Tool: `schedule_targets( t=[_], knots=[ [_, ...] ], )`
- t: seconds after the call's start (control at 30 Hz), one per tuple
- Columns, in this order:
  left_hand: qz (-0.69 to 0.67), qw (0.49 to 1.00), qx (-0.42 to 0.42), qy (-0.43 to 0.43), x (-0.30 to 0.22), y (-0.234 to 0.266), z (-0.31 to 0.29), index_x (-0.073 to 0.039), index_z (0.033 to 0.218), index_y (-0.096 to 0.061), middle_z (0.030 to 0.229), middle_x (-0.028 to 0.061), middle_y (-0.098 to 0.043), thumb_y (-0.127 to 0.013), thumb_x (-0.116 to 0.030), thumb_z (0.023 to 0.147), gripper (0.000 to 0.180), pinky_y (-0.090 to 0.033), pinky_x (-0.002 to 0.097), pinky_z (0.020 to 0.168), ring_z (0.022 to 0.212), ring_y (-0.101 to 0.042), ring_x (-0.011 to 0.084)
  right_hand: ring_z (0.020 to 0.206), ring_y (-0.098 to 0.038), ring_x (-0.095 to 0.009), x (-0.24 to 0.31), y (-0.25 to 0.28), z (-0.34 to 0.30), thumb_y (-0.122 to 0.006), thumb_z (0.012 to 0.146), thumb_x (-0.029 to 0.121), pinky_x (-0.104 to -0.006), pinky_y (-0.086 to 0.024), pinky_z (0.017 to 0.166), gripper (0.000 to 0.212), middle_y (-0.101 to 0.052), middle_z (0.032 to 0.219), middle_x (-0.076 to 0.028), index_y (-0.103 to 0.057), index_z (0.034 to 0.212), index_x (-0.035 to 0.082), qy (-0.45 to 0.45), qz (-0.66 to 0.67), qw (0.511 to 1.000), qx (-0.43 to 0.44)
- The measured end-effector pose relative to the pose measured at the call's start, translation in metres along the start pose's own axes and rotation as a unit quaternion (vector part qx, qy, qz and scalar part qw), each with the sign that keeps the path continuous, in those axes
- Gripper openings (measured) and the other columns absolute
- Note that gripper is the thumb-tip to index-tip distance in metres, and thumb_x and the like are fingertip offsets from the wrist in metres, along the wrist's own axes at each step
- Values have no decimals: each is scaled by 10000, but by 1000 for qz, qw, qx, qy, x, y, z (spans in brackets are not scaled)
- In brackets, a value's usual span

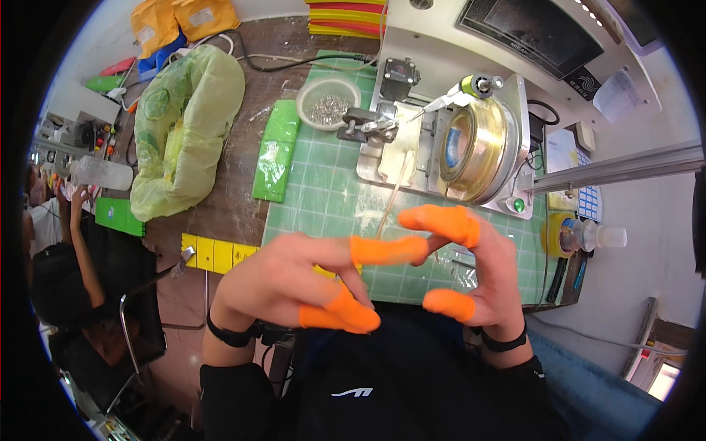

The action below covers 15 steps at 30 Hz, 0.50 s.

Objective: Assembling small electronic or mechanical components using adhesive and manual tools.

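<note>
My left hand point(301, 281) is over the front of the green cutting mat point(346, 169), fingers apart, orange finger cots on some of them. Facing it, my right hand point(491, 275) is curved, with orange cots on a finger and the thumb and a wide gap between them. The left forefinger reaches a right fingertip; whether they touch I cannot tell. Nothing shows in either hand. Beyond them, a thin pale stick point(397, 192) slants from the bench machine point(441, 187) towards my left forefinger. That machine carries a metal clamp point(368, 125), a gold spool point(471, 151) and a pen-like nozzle point(463, 92).
A white bowl point(329, 103) of small metal parts stands left of the clamp, by a green strip point(276, 151). Farther left sits a bag-lined bin point(187, 132). At right are a bottle point(588, 235) and a metal rail point(625, 167). Another person point(81, 250) works at far left.
</note>
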<state>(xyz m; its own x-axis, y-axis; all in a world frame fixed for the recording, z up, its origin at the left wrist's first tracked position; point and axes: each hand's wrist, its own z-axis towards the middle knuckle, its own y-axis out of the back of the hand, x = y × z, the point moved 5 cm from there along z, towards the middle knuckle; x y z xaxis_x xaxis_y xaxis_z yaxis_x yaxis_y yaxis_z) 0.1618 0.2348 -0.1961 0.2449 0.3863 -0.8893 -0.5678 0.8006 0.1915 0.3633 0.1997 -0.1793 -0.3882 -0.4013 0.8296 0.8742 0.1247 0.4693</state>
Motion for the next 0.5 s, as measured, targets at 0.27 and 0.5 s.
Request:
schedule_targets(
  t=[0.27, 0.5],
  knots=[
    [217, 976, 26, -11, -25, -17, -10, -93, 674, -582, 916, 39, -693, -851, -120, 725, 275, -410, 306, 451, 542, -594, 213, 699, -710, -239, 18, -28, 8, -834, 795, 127, -279, -553, 611, 276, -735, 892, -93, -728, 1027, 20, 28, 31, 998, 54],
    [237, 970, 47, 39, -13, -37, -27, -128, 913, -684, 902, 42, -574, -732, -153, 825, 104, -458, 372, 543, 670, -613, 243, 666, -700, -183, 17, -38, -4, -853, 770, 115, -269, -545, 608, 277, -727, 842, -86, -740, 1001, 14, 2, 40, 997, 64]
  ],
)
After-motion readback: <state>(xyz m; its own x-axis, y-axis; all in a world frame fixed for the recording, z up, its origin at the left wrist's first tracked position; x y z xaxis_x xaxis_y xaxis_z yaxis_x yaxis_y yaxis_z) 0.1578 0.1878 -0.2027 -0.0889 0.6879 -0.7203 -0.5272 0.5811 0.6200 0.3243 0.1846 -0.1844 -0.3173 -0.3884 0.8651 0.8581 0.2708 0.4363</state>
